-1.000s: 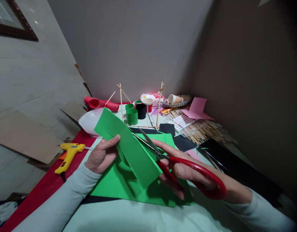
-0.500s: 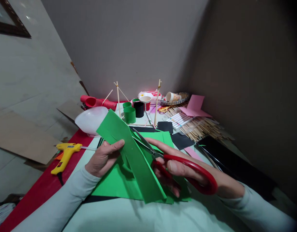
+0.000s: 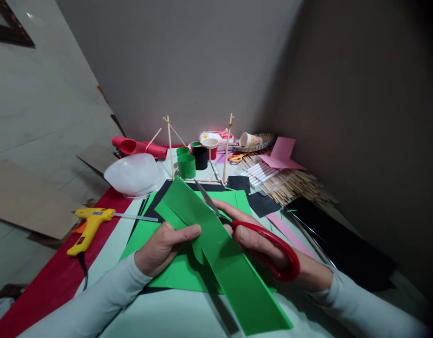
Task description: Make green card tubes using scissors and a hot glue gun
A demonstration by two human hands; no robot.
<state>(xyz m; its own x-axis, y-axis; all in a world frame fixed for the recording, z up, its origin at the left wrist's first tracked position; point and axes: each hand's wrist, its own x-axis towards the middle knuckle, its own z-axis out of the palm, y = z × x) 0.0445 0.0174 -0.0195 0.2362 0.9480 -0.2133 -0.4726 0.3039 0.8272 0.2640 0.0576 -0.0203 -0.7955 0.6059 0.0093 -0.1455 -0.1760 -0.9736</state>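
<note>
2 hands in view, both w/ pale sleeves. Left hand [image 3: 166,245] pinches the green paper strip [image 3: 223,256] btw thumb and fingers, thumb on top. Right hand [image 3: 259,244] is closed thru the red handles of 1 pair of scissors [image 3: 244,230]; blades point up-left, tip just over the strip's edge, looks slightly parted but hard to tell. The strip is lifted off the table, running from near the black sheets at the back down to the bottom-right, over a flat green sheet [image 3: 174,272].

Counts: 1 yellow glue gun [image 3: 88,223] at left on red paper [image 3: 43,286], w/ a glue stick poking out the back. 1 white bowl [image 3: 134,174], upside down. 2 green paper rings [image 3: 185,162], 1 black ring [image 3: 201,158], 1 red-and-white cup [image 3: 211,146], 1 paper cup [image 3: 250,139] on its side. 2 upright stick frames [image 3: 198,145]. 1 red roll [image 3: 139,148]. 1 pink sheet [image 3: 282,154]. Markers [image 3: 259,173] and wood sticks [image 3: 294,185]: too many, too small to count. Black pieces [image 3: 262,204]: at least 3.

Hidden: right fingers sit under the strip; scissor pivot half covered by it. 2nd scissors, orange, near the markers, blurry. Right side of the table is in dark shadow.
</note>
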